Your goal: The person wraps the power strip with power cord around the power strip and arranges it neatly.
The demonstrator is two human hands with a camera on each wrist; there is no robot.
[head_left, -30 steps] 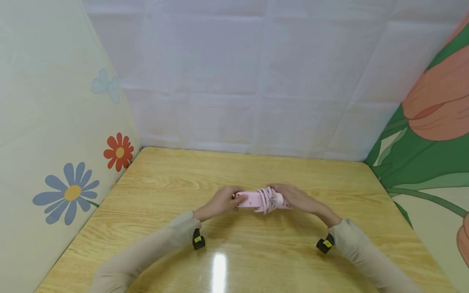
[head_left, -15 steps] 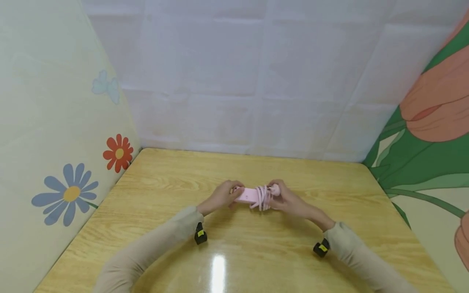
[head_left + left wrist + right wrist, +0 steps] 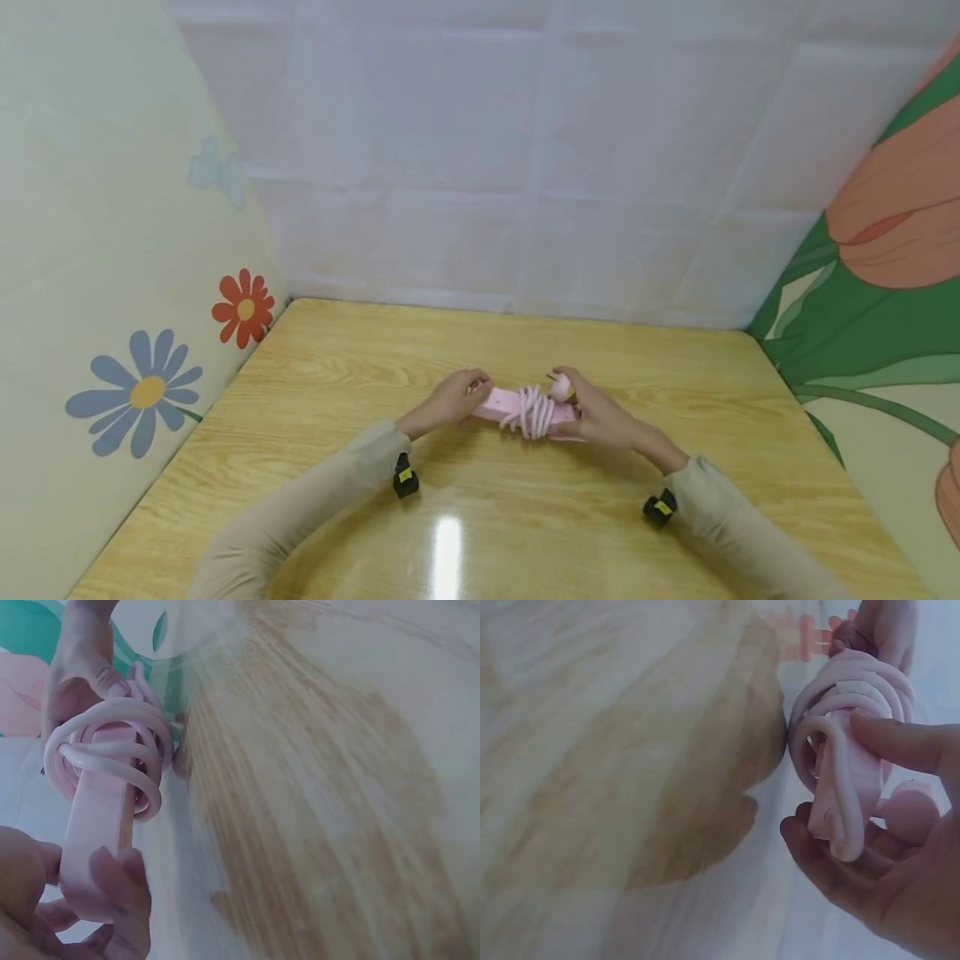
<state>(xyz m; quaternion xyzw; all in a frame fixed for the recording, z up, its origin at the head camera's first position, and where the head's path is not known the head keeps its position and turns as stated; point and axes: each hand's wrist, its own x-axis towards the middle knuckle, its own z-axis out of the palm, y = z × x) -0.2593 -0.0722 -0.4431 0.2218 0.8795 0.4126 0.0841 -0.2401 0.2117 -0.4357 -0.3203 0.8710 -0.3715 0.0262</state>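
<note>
A pink power strip [image 3: 495, 403] is held between both hands above the table, its right end tilted nearer me. Its pink cord [image 3: 536, 413] is wound in several loops around the strip's middle. My left hand [image 3: 448, 398] pinches the left end between thumb and fingers, as the left wrist view also shows. My right hand [image 3: 606, 418] grips the other end; in the right wrist view the thumb presses the strip's face and the fingers curl beneath. The plug [image 3: 560, 387] at the cord's end stands up beside the right fingers, its prongs pointing left.
The wood-grain table [image 3: 360, 358] spreads around the hands, with a bright light reflection near its front. A white cloth wall [image 3: 450, 167] rises behind it. Flower-printed panels stand along the left [image 3: 90, 250] and right [image 3: 885, 358] sides.
My right hand has gone from lying over the strip's right end to gripping it. The plug has come up off the strip, whose right end has tilted toward me.
</note>
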